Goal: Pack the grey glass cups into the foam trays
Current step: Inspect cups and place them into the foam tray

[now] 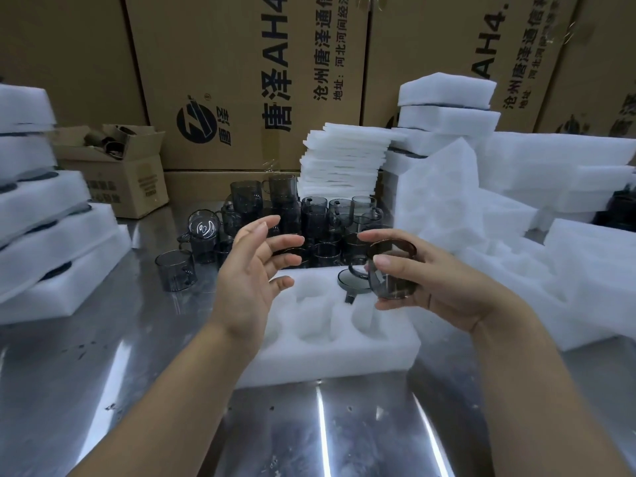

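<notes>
A white foam tray with round pockets lies on the metal table in front of me. One grey glass cup sits in its far right pocket. My right hand grips another grey glass cup above the tray's right end, thumb across its side. My left hand hovers over the tray's left part with fingers spread and holds nothing. Behind the tray stands a cluster of several grey cups, some stacked.
Filled foam trays are stacked at the left. Loose foam trays pile up at the right, with foam sheets behind the cups. A small open carton and big cardboard boxes line the back.
</notes>
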